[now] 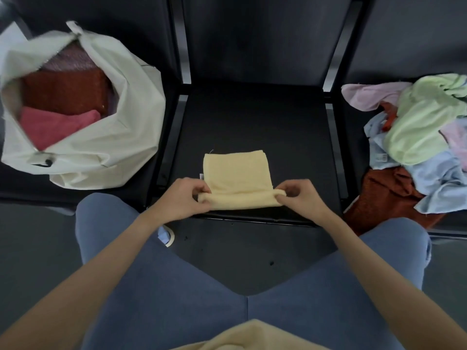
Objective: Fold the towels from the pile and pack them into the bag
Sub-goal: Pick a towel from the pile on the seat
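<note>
1. The left hand [180, 198] and right hand [300, 199] each pinch a near corner of the pale yellow folded towel [237, 176] between them.
2. Left of the hands, the open white fabric bag [108, 147] holds folded red, rust and pink towels [58, 107].
3. Right of the hands lies the pile of unfolded pastel towels [419, 130].

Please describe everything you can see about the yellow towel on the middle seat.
The yellow towel is a pale, soft-looking cloth, already folded into a rough rectangle, and it lies flat on the dark middle seat near the front edge. A thin thread sticks out at its far left corner, and a small white tag shows at its left edge. Its near edge is lifted and rolled over: the left hand pinches the near left corner and the right hand pinches the near right corner. Nothing else touches it.
</note>
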A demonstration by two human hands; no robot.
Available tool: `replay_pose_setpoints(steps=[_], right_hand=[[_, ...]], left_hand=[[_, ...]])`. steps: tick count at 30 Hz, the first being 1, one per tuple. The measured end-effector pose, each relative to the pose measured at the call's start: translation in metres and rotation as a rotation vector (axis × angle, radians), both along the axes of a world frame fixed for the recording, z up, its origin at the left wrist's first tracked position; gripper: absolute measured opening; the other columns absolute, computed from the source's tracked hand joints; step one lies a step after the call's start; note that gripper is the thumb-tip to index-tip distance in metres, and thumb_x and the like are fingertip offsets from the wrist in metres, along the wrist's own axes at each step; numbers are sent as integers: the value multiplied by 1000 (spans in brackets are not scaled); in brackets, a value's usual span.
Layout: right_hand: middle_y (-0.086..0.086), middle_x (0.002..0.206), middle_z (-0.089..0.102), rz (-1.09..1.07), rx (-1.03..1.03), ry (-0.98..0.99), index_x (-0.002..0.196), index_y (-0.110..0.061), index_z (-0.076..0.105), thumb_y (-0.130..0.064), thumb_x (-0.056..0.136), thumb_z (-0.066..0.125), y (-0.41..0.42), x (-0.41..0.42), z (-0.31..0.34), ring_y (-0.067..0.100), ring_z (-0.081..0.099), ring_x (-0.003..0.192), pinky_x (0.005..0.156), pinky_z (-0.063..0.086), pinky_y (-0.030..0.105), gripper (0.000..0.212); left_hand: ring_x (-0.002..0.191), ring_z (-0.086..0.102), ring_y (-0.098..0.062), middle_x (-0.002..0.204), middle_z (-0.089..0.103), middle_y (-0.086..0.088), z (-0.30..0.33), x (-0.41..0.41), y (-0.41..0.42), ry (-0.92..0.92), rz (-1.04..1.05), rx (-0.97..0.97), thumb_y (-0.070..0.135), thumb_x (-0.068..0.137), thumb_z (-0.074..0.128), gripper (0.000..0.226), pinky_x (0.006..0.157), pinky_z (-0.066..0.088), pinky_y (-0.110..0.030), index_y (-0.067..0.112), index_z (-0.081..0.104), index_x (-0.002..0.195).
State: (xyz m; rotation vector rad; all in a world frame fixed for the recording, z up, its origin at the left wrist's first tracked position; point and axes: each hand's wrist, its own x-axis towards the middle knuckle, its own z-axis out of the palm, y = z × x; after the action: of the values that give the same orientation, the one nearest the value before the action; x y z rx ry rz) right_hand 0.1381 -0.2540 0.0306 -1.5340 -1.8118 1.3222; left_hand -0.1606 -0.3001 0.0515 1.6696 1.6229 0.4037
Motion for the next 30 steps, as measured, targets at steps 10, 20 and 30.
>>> replay_pose_setpoints(steps=[10, 20, 30], right_hand=[[-9, 87, 61, -403, -83, 152, 104, -7, 66, -17, 91, 61, 59, -45, -9, 1, 56, 80, 65, 42, 14, 17], [-2, 103, 59, -511, -99, 20, 123, -8, 56, -28, 83, 73, 71, -51, -37, 10, 57, 94, 81, 47, 24, 48], [5, 110, 52, -361, 24, -252, 104, -11, 54, -27, 84, 69, 47, -68, -43, 18, 52, 101, 85, 48, 31, 30]], left_hand=[[93, 63, -20, 101, 64, -9, -20, 5, 80, -247, 514, -70, 12, 81, 68, 24, 80, 56, -35, 12, 59, 103], [113, 53, -25, 128, 52, -11, -56, 22, 83, -150, 808, -69, 27, 83, 66, 56, 89, 46, -33, 6, 48, 131], [111, 49, -33, 118, 50, -15, -70, 39, 54, 186, 574, -137, 43, 83, 62, 45, 90, 45, -39, 2, 64, 101]])
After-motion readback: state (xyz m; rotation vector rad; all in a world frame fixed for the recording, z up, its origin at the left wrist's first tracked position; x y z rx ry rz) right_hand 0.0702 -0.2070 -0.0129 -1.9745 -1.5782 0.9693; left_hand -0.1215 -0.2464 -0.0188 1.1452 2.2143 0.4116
